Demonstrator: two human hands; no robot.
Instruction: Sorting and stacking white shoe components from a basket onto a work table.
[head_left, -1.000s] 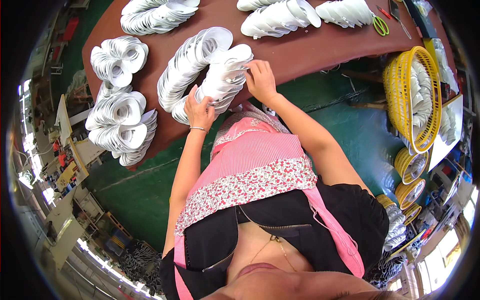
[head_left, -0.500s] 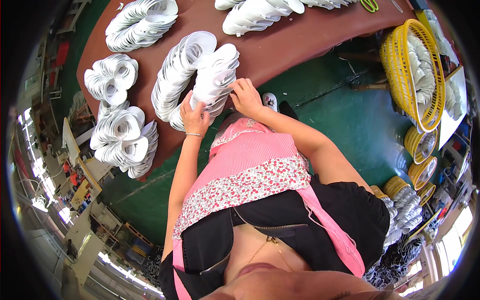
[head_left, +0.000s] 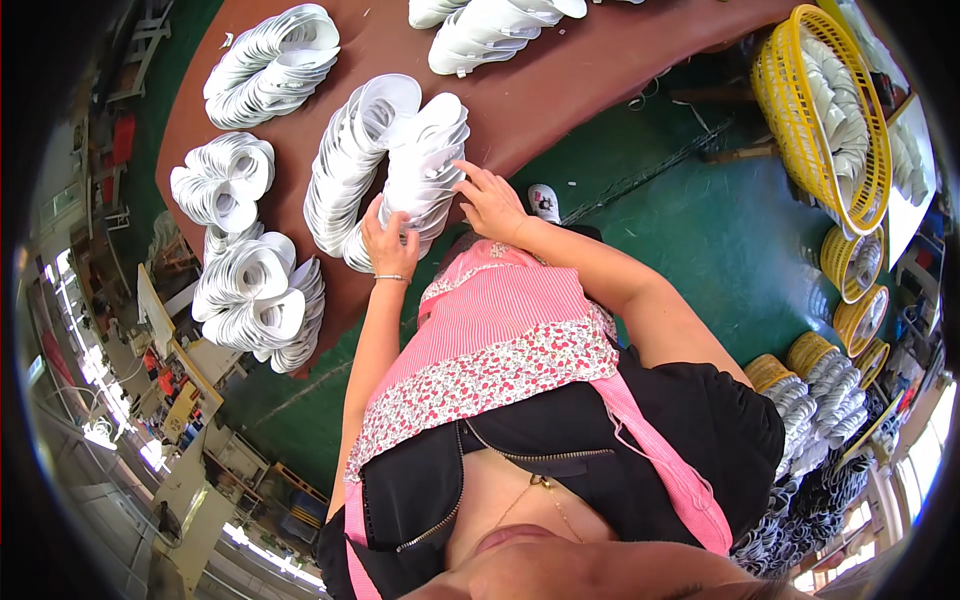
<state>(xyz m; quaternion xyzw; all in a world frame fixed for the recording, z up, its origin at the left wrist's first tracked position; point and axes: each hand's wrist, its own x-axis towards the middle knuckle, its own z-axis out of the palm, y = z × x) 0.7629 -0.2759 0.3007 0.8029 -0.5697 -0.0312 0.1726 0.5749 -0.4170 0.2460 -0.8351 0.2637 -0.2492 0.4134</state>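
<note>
A U-shaped row of overlapping white insole-like pieces (head_left: 430, 150) lies on the brown table in front of me. My left hand (head_left: 390, 240) rests against the near end of this row, its fingers apart and partly bent. At the row's right side, my right hand (head_left: 492, 205) touches the edges of the pieces with its fingertips, the fingers spread. I see no single piece lifted out of the row by either hand. Some fingertips are hidden against the white edges.
More bundles of white pieces (head_left: 270, 65) lie on the brown table (head_left: 560, 110), at left and at the far edge. A yellow basket (head_left: 770, 85) with white pieces stands at right, above the green floor (head_left: 690, 260). Smaller yellow baskets (head_left: 835, 262) stand nearer.
The view has shifted slightly, so the table and its bundles sit a little differently. My right fingertips have moved slightly left along the row's edge. My left hand stays at the near end.
</note>
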